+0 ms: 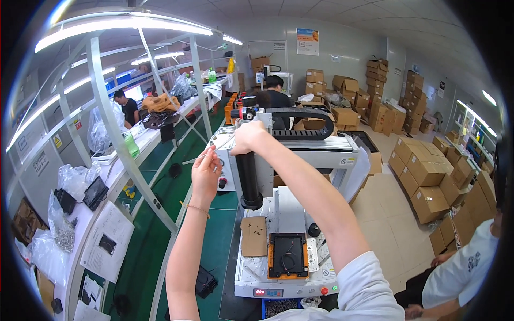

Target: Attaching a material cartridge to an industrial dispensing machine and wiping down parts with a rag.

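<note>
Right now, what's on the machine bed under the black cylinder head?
On the machine bed: a cardboard piece, a black tray in an orange frame and a small black round part. The right forearm covers the bed's far right part.

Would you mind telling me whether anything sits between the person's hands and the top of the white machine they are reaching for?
Nothing visible does. The right hand already rests on the top of the white machine, above the black cylinder, and the left hand is raised just beside its left face, holding a thin wire.

Bright ceiling tube lights (123, 25) glare; sharp centre, edges bend into black.
</note>
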A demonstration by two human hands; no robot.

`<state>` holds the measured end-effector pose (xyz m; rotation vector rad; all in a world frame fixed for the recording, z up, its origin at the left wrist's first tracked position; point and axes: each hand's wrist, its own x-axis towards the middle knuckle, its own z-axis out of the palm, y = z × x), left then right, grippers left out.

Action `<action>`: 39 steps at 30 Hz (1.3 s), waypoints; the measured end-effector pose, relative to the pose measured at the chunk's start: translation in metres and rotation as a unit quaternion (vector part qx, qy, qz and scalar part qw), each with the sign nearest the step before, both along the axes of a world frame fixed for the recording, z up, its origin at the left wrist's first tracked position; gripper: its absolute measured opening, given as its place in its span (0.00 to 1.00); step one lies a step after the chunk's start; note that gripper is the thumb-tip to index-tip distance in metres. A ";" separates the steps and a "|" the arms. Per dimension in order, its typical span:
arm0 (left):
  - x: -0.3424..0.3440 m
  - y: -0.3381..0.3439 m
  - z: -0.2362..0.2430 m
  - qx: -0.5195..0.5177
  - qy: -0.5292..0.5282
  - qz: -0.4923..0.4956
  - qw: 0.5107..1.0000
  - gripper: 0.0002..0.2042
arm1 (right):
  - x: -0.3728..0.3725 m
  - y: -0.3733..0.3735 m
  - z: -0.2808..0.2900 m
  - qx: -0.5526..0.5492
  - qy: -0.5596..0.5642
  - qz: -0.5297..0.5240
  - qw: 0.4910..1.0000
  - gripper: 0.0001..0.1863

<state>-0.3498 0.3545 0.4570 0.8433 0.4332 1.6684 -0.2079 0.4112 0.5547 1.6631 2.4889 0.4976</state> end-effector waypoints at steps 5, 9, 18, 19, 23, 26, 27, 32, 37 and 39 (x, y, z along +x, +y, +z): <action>-0.003 0.000 -0.001 0.009 0.024 0.004 1.000 0.12 | -0.004 -0.007 0.004 -0.011 0.050 -0.044 0.998 0.33; 0.004 0.000 -0.001 -0.006 0.016 -0.002 1.000 0.12 | 0.003 0.005 -0.002 0.002 0.024 -0.003 1.000 0.34; 0.003 -0.003 -0.004 -0.002 0.023 -0.001 1.000 0.12 | 0.003 -0.001 -0.003 0.013 0.059 -0.010 0.998 0.35; 0.002 -0.003 -0.005 0.008 0.022 -0.001 1.000 0.12 | 0.000 -0.003 -0.003 0.011 0.058 -0.009 0.998 0.35; 0.002 -0.003 -0.004 -0.004 0.022 -0.004 1.000 0.12 | 0.000 -0.004 0.003 -0.015 0.040 -0.031 0.999 0.34; 0.005 -0.002 -0.006 -0.005 0.035 -0.002 0.999 0.12 | 0.002 0.005 -0.003 0.014 0.033 -0.002 0.999 0.34; 0.003 -0.001 -0.008 -0.002 0.031 -0.007 1.000 0.12 | -0.001 0.003 -0.003 0.023 0.048 -0.021 0.998 0.35; 0.002 -0.003 -0.012 -0.007 0.029 -0.012 0.999 0.12 | 0.006 -0.007 0.004 -0.010 0.048 -0.008 0.999 0.37; 0.002 -0.003 -0.013 0.000 0.019 -0.011 1.000 0.12 | 0.001 -0.011 -0.001 0.013 0.040 -0.025 0.999 0.38; 0.002 -0.006 -0.010 -0.004 0.015 -0.008 1.000 0.11 | 0.005 -0.019 0.004 0.001 0.024 0.015 1.000 0.35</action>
